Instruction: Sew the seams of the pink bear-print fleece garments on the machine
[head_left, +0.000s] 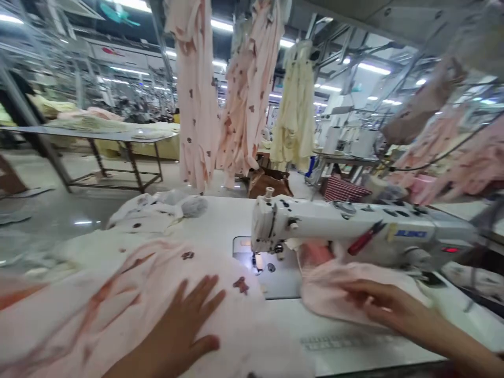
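Note:
My left hand [179, 328] lies flat with fingers spread on pale pink fabric [153, 273] printed with small brown motifs. That fabric spreads over the left side of the sewing table. At the right, my right hand [381, 302] has its fingers pinched on another pale pink fabric piece [328, 294], under the arm of the white sewing machine [315, 223]. Between the hands is the lit needle and presser foot [258, 261] over the metal plate [285, 281]. No fabric shows under the foot.
A red-handled tool [360, 244] rests against the machine body. White bundled fabric [145, 212] sits at the table's back left. Behind hang pink garments [197, 100] and yellow ones [295, 105]. A ruler marking [334, 342] runs along the front of the sewing table.

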